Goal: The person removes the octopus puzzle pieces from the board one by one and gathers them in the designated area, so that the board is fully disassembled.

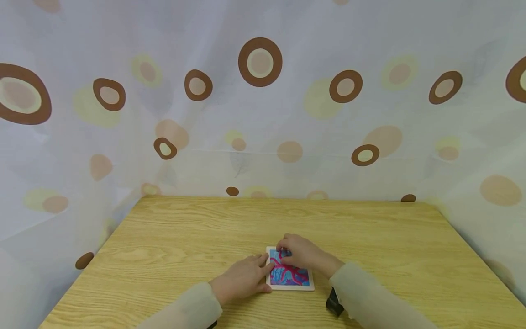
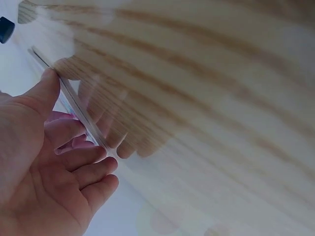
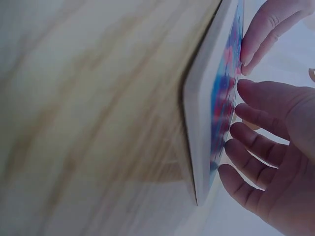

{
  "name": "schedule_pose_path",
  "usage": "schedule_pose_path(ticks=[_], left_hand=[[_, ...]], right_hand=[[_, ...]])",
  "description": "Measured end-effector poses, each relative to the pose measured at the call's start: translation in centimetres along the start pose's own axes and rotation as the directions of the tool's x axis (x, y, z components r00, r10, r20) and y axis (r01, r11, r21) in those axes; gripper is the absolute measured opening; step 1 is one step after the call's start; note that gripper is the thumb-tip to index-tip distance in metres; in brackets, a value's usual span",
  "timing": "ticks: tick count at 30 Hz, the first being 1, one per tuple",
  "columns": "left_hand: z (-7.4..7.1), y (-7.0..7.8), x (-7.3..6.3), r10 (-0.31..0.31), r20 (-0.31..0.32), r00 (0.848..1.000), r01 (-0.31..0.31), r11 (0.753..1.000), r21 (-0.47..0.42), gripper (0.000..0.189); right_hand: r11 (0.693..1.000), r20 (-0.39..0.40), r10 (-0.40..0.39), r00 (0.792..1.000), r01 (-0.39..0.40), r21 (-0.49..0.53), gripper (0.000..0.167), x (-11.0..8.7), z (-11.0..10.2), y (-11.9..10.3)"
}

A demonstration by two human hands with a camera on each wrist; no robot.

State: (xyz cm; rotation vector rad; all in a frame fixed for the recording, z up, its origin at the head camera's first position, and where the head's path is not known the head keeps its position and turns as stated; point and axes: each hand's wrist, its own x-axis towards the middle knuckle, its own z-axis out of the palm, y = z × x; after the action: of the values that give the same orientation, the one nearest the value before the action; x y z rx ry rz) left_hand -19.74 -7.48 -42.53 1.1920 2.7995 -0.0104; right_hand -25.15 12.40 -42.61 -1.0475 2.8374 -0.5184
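A flat rectangular board (image 1: 289, 278) with a white border and a blue, purple and pink picture lies on the table. My left hand (image 1: 241, 278) rests at its left edge. In the left wrist view, that hand's thumb touches the board's side (image 2: 81, 110), and the other fingers are loosely bent near it. My right hand (image 1: 303, 254) is over the upper part of the picture. Seen from the right wrist, the slightly bent fingertips of the right hand (image 3: 275, 132) touch the picture surface, with nothing visibly held between them.
The wood-grain table (image 1: 197, 233) reaches back to a white curtain (image 1: 287, 114) patterned with brown and yellow circles, which also hangs at both sides. A black device (image 1: 334, 302) sits by my right wrist.
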Motion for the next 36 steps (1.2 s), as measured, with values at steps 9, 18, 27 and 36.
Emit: schedule_pose_path(ticks=[9, 18, 27, 36], left_hand=[[0.16, 0.18, 0.02, 0.009, 0.011, 1.000, -0.009, 0.998, 0.060, 0.062], [0.28, 0.11, -0.05, 0.017, 0.000, 1.000, -0.017, 0.999, 0.039, 0.061], [0.08, 0.25, 0.02, 0.027, 0.002, 1.000, -0.027, 0.999, 0.046, 0.061], [-0.23, 0.49, -0.12, 0.020, 0.000, 1.000, -0.020, 0.998, 0.060, 0.060]], right_hand=[[1.000, -0.008, 0.015, 1.000, -0.015, -0.018, 0.019, 0.07, 0.22, -0.31], [0.999, -0.028, 0.007, 1.000, -0.008, -0.031, 0.015, 0.54, 0.54, -0.31], [0.998, -0.024, 0.027, 0.999, -0.026, 0.051, 0.018, 0.66, 0.36, -0.08], [0.988, -0.072, 0.052, 0.996, -0.040, 0.151, 0.011, 0.87, 0.41, 0.25]])
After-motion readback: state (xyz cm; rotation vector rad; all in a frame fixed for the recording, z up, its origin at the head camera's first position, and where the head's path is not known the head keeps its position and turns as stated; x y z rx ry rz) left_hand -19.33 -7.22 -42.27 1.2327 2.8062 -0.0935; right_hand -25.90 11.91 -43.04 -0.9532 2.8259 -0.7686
